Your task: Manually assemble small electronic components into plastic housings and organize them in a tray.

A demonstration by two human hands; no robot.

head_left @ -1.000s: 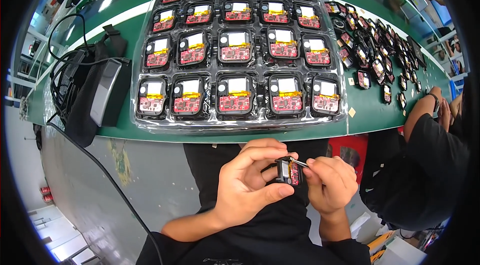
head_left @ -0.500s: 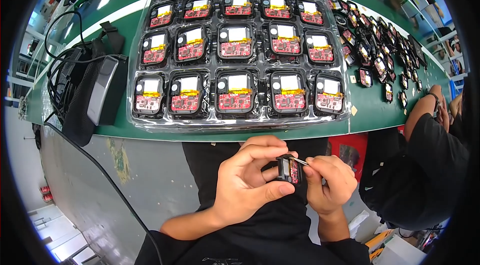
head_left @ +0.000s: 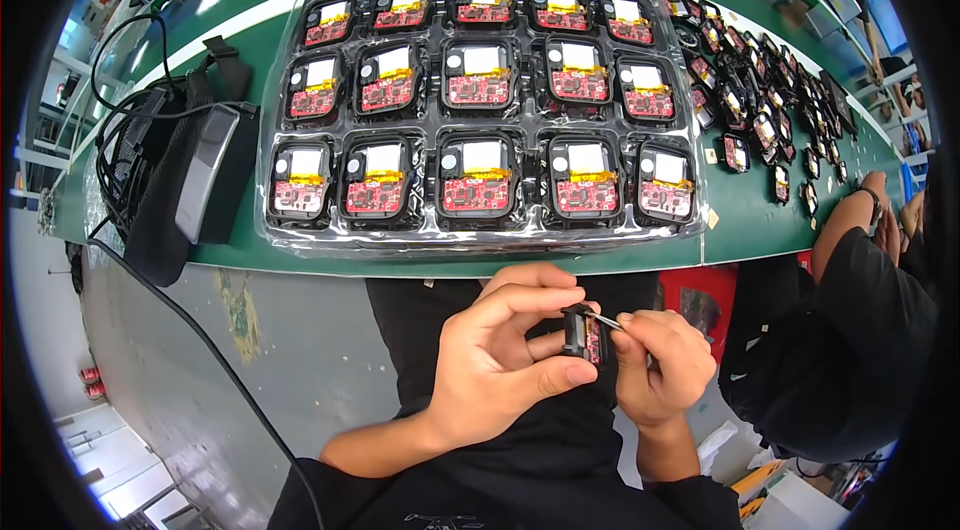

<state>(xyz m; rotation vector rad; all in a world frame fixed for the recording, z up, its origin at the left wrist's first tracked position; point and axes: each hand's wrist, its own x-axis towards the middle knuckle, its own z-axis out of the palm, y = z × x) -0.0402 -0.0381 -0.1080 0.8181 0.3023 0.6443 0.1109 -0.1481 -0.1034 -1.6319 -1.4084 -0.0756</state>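
Between the thumb and fingers of my left hand (head_left: 490, 365) is a small black device housing (head_left: 583, 338), turned on edge so that a strip of its red circuit board shows. My right hand (head_left: 662, 365) pinches a pair of thin metal tweezers (head_left: 606, 321), whose tip reaches the housing's upper edge. What the tip touches there is too small to make out. Both hands are over my lap, just in front of the table edge. Beyond them lies a clear plastic tray (head_left: 480, 244) with rows of similar open housings, each showing a red board, yellow tape and a white block.
A pile of loose housings (head_left: 765, 120) lies on the green table (head_left: 640, 256) right of the tray. At the left are a black bag (head_left: 160, 200) with a silver-grey box (head_left: 208, 165) and a black cable (head_left: 210, 340) hanging down. Another person's arm (head_left: 845, 230) rests at the right.
The housing has turned slightly in my left hand, showing less of its inner face. The tweezers stay at its upper edge. The tray appears shifted slightly right in view.
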